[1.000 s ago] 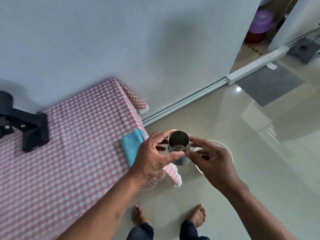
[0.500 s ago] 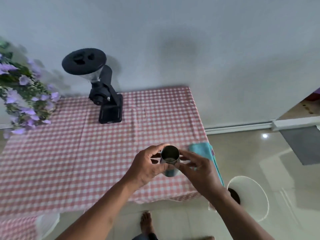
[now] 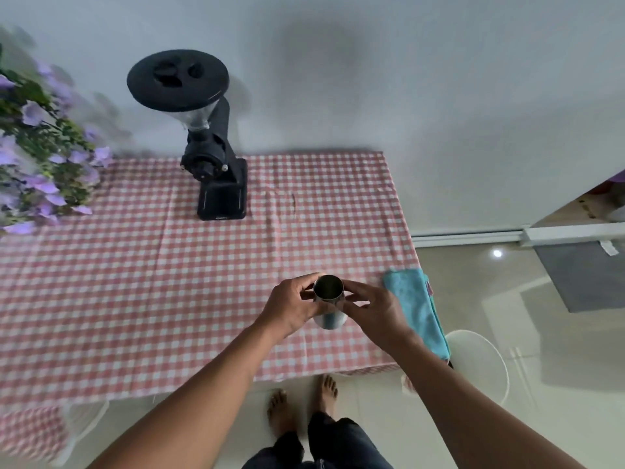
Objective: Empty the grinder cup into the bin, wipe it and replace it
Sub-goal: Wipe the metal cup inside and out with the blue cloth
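Above near table edge: small steel grinder cup (image 3: 328, 301) pinched between left hand (image 3: 293, 307) and right hand (image 3: 373, 308); loose fingertip hold risked drop.

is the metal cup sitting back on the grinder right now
No, the metal cup is held between the left hand and right hand above the table, well apart from the grinder.
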Motion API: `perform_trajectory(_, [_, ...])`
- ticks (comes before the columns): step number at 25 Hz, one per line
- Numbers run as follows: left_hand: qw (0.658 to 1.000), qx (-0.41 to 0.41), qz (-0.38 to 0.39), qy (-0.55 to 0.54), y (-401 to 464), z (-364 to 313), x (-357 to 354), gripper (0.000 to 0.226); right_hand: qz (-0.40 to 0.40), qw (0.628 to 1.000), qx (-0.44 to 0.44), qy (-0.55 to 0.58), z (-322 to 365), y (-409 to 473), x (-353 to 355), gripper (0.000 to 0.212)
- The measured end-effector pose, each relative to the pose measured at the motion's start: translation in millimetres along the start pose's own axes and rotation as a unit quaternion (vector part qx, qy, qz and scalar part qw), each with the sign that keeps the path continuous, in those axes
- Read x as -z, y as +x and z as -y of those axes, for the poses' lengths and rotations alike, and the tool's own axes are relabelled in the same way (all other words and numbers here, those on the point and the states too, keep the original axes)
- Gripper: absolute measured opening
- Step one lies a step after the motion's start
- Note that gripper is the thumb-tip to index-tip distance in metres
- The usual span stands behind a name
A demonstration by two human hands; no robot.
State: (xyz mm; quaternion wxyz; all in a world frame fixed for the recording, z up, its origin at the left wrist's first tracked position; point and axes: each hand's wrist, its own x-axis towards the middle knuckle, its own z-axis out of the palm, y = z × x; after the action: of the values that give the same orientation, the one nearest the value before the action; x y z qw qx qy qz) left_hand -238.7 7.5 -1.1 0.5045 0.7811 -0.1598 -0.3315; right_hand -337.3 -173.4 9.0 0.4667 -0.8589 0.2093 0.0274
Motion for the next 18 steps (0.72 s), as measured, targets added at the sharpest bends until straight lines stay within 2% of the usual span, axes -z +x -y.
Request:
perform_trajectory(5, [1.000, 0.023, -0.002, 0.017, 11.8, -1.7, -9.8, 0.055, 0.011, 0.999, -0.028, 0.011, -9.6, 12.8, 0.4, 0.040])
perform_trajectory(8, [0.999, 0.046, -0.011, 0.020, 15.9, -7.2, -17.0, 0.055, 0.015, 0.998, -0.046, 0.035, -17.0, 16.1, 4.3, 0.040])
perform_trajectory(13, [0.995, 0.090, -0.048, 0.008, 24.1, -1.3, -23.8, 0.049, 0.044, 0.998, -0.034, 0.015, -18.5, 28.2, 12.3, 0.036])
perform_trajectory(18, [0.993, 0.099, -0.068, -0.015, 22.5, 6.9, -30.4, 0.049, -0.082, 0.986, -0.084, -0.114, -61.3, 29.7, 46.8, 0.033])
